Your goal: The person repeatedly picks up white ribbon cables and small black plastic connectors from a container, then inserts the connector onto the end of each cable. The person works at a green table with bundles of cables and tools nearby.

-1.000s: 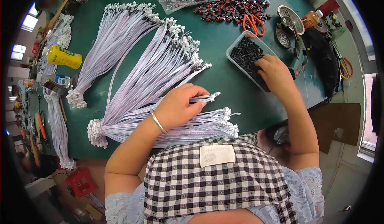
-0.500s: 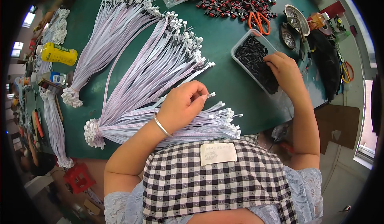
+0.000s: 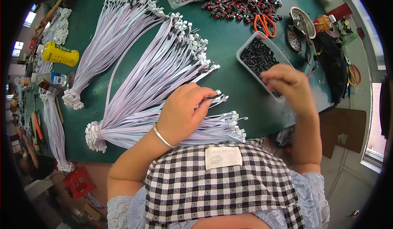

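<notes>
My left hand (image 3: 185, 111) pinches one white ribbon cable near its end; a small white connector (image 3: 218, 92) sticks out past the fingertips. Beneath that hand and wrist fans a bundle of white ribbon cables (image 3: 127, 133), its connector ends pointing right. A larger bundle (image 3: 151, 65) spreads just behind it, many of its ends carrying black pieces. My right hand (image 3: 288, 83) is over the near right edge of a clear plastic box (image 3: 247, 66) of short black tubes (image 3: 258, 56). Its fingers are curled together, and whatever they hold is too small to make out.
Another cable bundle (image 3: 98, 53) lies at the back left, near a yellow bottle (image 3: 60, 54). Orange-handled scissors (image 3: 265, 25) lie behind the box, by a pile of black and red parts (image 3: 241, 4). A metal dish (image 3: 303, 22) stands at the back right.
My right hand has lifted out of the black tubes and drawn back toward me, its fingers curling. My left hand has shifted slightly, still pinching the cable.
</notes>
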Demonstrator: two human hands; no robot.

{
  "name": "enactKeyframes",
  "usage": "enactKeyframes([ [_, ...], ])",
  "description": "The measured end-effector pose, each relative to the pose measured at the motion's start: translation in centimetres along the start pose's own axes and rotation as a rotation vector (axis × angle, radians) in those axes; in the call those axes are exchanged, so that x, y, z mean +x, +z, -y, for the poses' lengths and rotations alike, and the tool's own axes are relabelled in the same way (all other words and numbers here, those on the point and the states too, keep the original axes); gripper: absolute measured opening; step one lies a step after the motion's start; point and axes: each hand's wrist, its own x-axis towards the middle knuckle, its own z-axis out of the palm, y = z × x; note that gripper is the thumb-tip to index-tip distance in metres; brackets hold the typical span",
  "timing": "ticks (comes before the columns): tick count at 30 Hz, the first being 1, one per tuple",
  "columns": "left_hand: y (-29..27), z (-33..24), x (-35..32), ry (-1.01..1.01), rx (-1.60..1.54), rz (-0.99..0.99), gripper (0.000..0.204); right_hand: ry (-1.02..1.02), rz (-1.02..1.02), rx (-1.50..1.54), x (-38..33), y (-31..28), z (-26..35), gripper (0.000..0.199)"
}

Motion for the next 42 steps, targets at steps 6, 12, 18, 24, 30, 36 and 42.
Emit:
enactKeyframes([
  [6, 0.1, -0.2, -0.5, -0.401, -0.353, 0.152, 0.012, 0.298, 0.068, 0.543, -1.2, 7.1, -0.3, 0.016],
  [12, 0.7, 1.2, -0.9, -0.586, -0.645, 0.194, 0.014, 0.259, 0.051, 0.746, -0.3, 8.6, -1.4, 0.015],
  [18, 0.6, 1.4, -0.9, -0.631, -0.686, 0.211, 0.012, 0.292, 0.034, 0.764, 0.4, 8.8, -1.2, 0.016],
  [24, 0.5, 1.5, -0.8, -0.677, -0.774, 0.205, 0.009, 0.305, 0.049, 0.685, 0.5, 9.7, -1.3, 0.016],
  [30, 0.5, 1.7, -0.8, -0.684, -0.779, 0.186, 0.011, 0.283, 0.059, 0.730, 0.4, 9.9, -1.4, 0.014],
  [36, 0.6, 1.6, -0.7, -0.679, -0.799, 0.176, 0.011, 0.316, 0.033, 0.869, 0.5, 10.3, -1.7, 0.013],
  [42, 0.8, 1.8, -0.8, -0.671, -0.790, 0.185, 0.011, 0.172, -0.062, 0.529, 0.5, 10.6, -1.5, 0.012],
])
